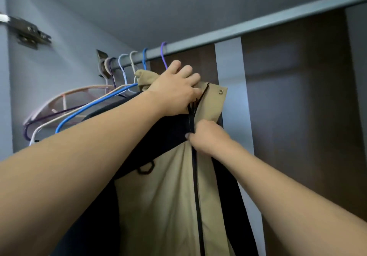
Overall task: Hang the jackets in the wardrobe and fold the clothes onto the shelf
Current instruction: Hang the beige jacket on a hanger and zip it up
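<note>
Zipping the jacket on the rail

The tan jacket [168, 186] hung lengthwise from the rail [218, 35], zip running straight down; the left hand [174, 91] gripped its collar above, while the right hand [206, 136], lower and nearer, pinched the zip.

A tan and navy jacket [168, 186] hangs upright from the wardrobe rail [198, 43] on a purple hanger [163, 54], its dark zipper [196, 186] closed up to the chest, collar open above.
</note>
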